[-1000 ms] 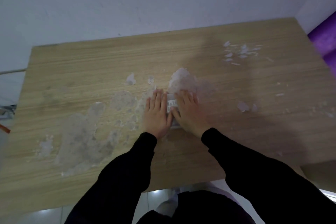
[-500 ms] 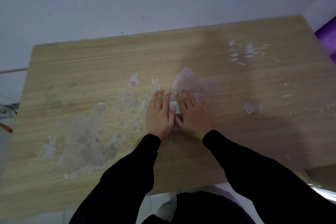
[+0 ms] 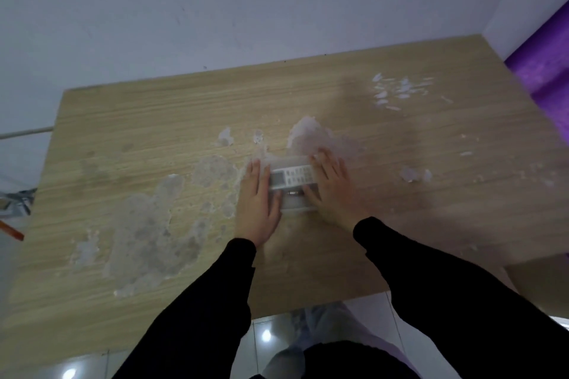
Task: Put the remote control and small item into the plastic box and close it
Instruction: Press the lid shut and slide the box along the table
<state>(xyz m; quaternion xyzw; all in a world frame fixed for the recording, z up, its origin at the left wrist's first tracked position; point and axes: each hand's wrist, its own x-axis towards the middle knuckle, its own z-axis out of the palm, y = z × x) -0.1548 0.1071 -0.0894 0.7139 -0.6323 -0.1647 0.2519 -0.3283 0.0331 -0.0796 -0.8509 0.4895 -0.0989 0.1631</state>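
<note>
Two hands (image 3: 295, 194), one plastic box (image 3: 292, 191) (one remote control (image 3: 292, 177))

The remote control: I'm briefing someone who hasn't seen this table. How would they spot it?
Start at the wooden table with peeling white patches. Near its middle, the left hand and right hand flank a clear plastic box. The remote control lies crosswise inside: white, with a grey screen and button rows.

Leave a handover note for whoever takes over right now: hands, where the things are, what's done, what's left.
Left hand: flat against the left end of the clear plastic box, open.
Right hand: flat on its right end, open.
The remote control shows through the box; a small item lies just in front of it.
Done: both things appear to be inside.
Left: the lid seems on; whether it is latched cannot be told, so press along the edges.
</note>
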